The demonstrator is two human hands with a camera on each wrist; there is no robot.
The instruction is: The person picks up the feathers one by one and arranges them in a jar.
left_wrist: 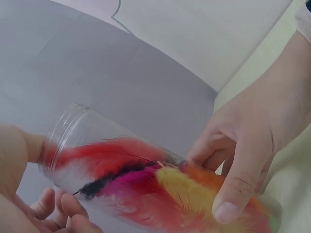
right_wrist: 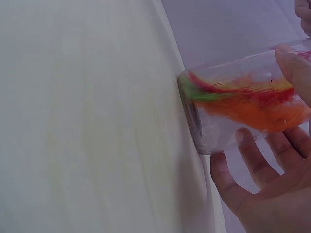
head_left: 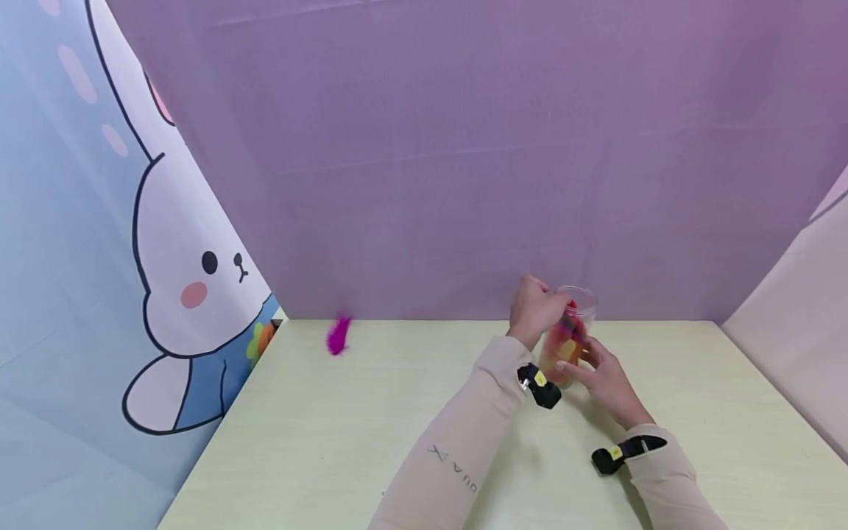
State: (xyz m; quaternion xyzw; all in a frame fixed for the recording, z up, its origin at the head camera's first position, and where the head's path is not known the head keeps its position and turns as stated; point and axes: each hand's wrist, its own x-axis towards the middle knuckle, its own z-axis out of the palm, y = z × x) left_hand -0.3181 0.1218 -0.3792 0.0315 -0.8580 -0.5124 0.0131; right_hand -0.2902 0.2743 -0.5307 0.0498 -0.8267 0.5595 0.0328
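A clear plastic jar [head_left: 575, 324] stands tilted over the table's far part, its open mouth up; colourful feathers [left_wrist: 146, 189] fill much of it. My right hand [head_left: 612, 383] grips the jar low down, thumb on the near side and fingers round the other, as the right wrist view [right_wrist: 277, 189] also shows. At the mouth is my left hand [head_left: 535, 309], a finger reaching inside the rim to the end of a red feather [left_wrist: 116, 148], which it seems to pinch; the fingertips are partly hidden. Its other fingers are curled outside the jar.
A magenta feather [head_left: 338, 336] lies by itself near the table's far left edge. Behind the pale table [head_left: 318, 434] hangs a purple cloth [head_left: 464, 162]. A blue curtain with a cartoon rabbit [head_left: 179, 294] is on the left, and a white wall [head_left: 795, 331] on the right.
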